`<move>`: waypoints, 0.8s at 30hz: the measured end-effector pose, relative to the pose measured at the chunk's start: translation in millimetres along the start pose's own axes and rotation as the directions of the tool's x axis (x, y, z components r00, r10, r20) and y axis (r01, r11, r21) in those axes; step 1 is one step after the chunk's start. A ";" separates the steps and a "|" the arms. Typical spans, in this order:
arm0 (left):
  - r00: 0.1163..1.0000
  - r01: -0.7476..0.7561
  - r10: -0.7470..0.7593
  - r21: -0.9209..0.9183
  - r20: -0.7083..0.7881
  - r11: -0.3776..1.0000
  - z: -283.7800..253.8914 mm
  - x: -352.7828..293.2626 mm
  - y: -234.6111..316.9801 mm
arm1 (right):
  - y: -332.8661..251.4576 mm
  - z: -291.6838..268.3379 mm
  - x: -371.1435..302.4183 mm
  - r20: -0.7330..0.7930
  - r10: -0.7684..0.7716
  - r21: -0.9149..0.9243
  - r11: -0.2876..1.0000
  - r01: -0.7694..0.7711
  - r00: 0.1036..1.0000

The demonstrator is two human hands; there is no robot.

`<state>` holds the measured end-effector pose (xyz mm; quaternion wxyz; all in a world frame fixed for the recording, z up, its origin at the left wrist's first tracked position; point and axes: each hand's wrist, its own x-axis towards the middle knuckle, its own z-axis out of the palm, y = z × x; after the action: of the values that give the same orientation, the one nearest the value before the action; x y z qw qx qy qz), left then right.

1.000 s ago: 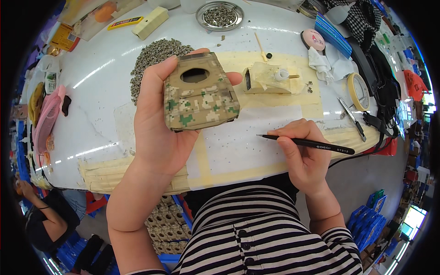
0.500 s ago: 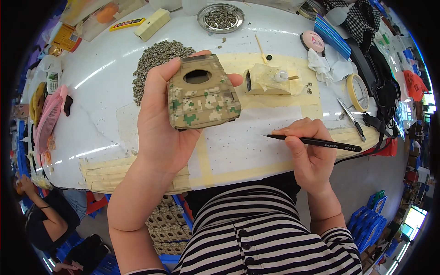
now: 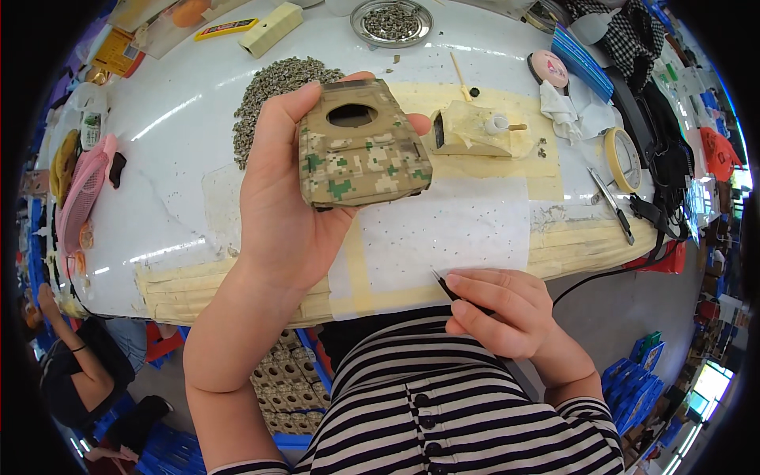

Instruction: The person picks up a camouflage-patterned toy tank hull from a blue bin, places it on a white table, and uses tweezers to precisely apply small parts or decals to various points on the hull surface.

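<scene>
My left hand (image 3: 289, 186) is closed around a camouflage-painted model hull (image 3: 366, 158), raised above the table. The hull is boxy, tan with green, brown and white pixel patches, and has an oval hole in its upper part. Lower down, my right hand (image 3: 507, 309) grips black tweezers (image 3: 450, 291) between thumb and fingers. Their thin tip points up and left over a white sheet (image 3: 443, 237) strewn with tiny specks. Whether the tips hold anything is too small to tell. Most of the tweezers' body is hidden by my fingers.
Behind the hull lies a heap of small grey-green parts (image 3: 273, 95). A round metal dish (image 3: 392, 22) holds more. A tape-covered block (image 3: 475, 131) stands beyond the sheet. To the right are a tape roll (image 3: 623, 161) and a utility knife (image 3: 611, 206). Below the table's edge, a crate holds camouflage pieces (image 3: 289, 376).
My right hand has moved down and left, turning the tweezers from level to steeply slanted. My left hand and the hull have shifted slightly right and up in view.
</scene>
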<state>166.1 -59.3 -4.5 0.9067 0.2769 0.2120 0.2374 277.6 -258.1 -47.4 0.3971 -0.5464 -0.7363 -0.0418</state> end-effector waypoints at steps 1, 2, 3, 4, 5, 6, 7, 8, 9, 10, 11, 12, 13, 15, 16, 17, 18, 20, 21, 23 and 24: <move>1.000 -0.002 0.002 -0.001 0.003 1.000 -0.5 0.0 -0.2 | -0.4 0.6 -0.1 0.002 -0.002 -0.010 1.000 0.002 1.000; 1.000 -0.003 0.003 -0.002 -0.001 1.000 -0.4 0.0 -0.1 | -0.8 1.0 0.1 0.003 -0.003 -0.021 1.000 0.003 1.000; 1.000 -0.002 0.002 -0.003 -0.005 1.000 -0.2 0.2 -0.1 | -1.2 1.3 0.2 0.003 -0.005 -0.032 0.999 0.005 1.000; 1.000 -0.002 0.002 -0.005 -0.008 1.000 -0.1 0.3 -0.2 | -1.2 1.7 0.4 0.008 -0.010 -0.042 0.999 0.010 1.000; 1.000 -0.003 0.003 -0.009 -0.009 1.000 0.0 0.5 -0.4 | -1.2 1.8 0.5 0.012 -0.014 -0.052 0.999 0.015 1.000; 1.000 -0.003 0.003 -0.013 -0.010 1.000 0.0 0.6 -0.5 | -1.2 2.0 0.7 0.016 -0.019 -0.063 0.998 0.020 1.000; 1.000 -0.003 0.003 -0.018 -0.011 1.000 0.0 0.8 -0.6 | -1.1 2.2 1.0 0.016 -0.022 -0.069 0.997 0.024 1.000; 1.000 -0.002 0.002 -0.020 -0.012 1.000 0.1 0.8 -0.6 | -1.0 2.4 1.2 0.017 -0.027 -0.074 0.997 0.028 0.999; 1.000 -0.001 0.001 -0.023 -0.013 1.000 0.4 0.7 -0.4 | -0.9 2.5 1.2 0.018 -0.031 -0.080 0.996 0.032 0.999; 1.000 0.000 0.000 -0.026 -0.014 1.000 0.4 0.7 -0.4 | -1.0 2.5 1.3 0.020 -0.032 -0.083 0.996 0.034 0.999; 1.000 0.000 0.000 -0.029 -0.011 1.000 0.2 0.8 -0.4 | -1.0 2.5 1.5 0.023 -0.034 -0.086 0.996 0.036 0.999; 1.000 0.000 0.000 -0.031 -0.008 1.000 -0.1 1.0 -0.5 | -1.1 2.5 1.8 0.025 -0.035 -0.089 0.995 0.037 0.999; 1.000 0.000 0.000 -0.034 -0.005 0.999 -0.4 1.1 -0.5 | -1.4 2.2 2.2 0.022 -0.029 -0.083 0.996 0.031 0.999; 1.000 0.004 -0.004 -0.042 0.001 0.999 -1.1 1.3 -0.2 | -2.4 1.6 2.8 0.016 -0.016 -0.071 0.997 0.017 1.000; 1.000 0.006 -0.006 -0.046 0.003 0.999 -1.4 1.3 -0.1 | -2.1 1.8 2.3 0.019 -0.021 -0.076 0.997 0.023 1.000; 1.000 0.003 -0.003 -0.049 -0.005 0.999 -1.1 1.3 -0.2 | -1.4 2.1 1.4 0.022 -0.027 -0.081 0.996 0.029 0.999; 1.000 0.000 -0.001 -0.051 -0.013 0.999 -0.4 1.4 -0.3 | -0.9 2.4 0.9 0.025 -0.033 -0.086 0.996 0.035 0.999; 1.000 -0.002 0.002 -0.050 -0.015 0.999 -0.5 1.4 -0.5 | -1.0 2.6 0.7 0.024 -0.033 -0.084 0.996 0.035 0.999; 1.000 -0.003 0.002 -0.046 -0.010 0.999 -1.2 1.4 -0.7 | -1.1 2.7 0.6 0.023 -0.033 -0.084 0.996 0.035 0.999; 1.000 -0.002 0.002 -0.044 -0.004 0.999 -1.5 1.1 -0.6 | -1.2 2.7 0.2 0.024 -0.036 -0.087 0.995 0.038 0.999; 1.000 -0.001 0.001 -0.045 -0.004 0.999 -1.3 0.9 -0.4 | -1.4 2.6 0.1 0.025 -0.038 -0.088 0.995 0.040 0.999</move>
<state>166.3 -58.6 -5.9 0.9120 0.2561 0.2083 0.2433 275.0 -257.3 -48.6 0.3631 -0.5493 -0.7488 -0.0759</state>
